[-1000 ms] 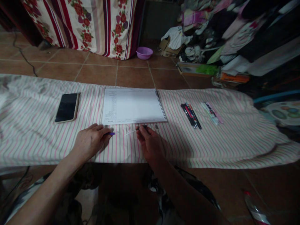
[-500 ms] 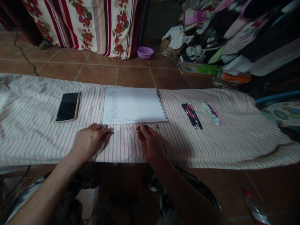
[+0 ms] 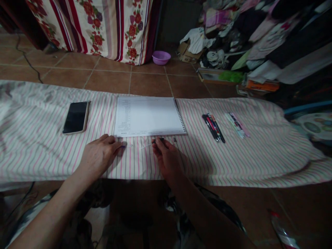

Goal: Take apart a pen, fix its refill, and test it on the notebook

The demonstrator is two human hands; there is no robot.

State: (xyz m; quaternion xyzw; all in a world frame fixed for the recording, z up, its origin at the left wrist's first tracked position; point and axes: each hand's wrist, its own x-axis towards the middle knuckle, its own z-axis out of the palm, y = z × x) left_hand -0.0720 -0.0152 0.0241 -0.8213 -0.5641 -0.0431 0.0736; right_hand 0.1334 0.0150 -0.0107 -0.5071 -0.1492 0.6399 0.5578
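Note:
In my left hand (image 3: 100,152), the fingertips pinch a small purple piece (image 3: 122,146) with what looks like a clear tip pointing right. My right hand (image 3: 167,154) is closed around a black-ended piece (image 3: 159,139). From it a thin white stick (image 3: 146,146) sticks out to the left, toward the other hand; a gap separates the two pieces. Just beyond both hands lies a spiral notebook (image 3: 153,116), open at a nearly blank page with print down its left side. A tiny dark piece (image 3: 174,139) rests right of my right fingers.
A phone (image 3: 76,117) lies on the striped cloth (image 3: 249,159) at left. To the right are a bundle of pens (image 3: 214,128) and a second group of pale pens (image 3: 236,125). Beyond on the tiled floor stand a purple basin (image 3: 161,57) and piled clothes.
The whole view has shifted very slightly. Both hands keep nearly the same place and hold, and the things on the cloth have not moved.

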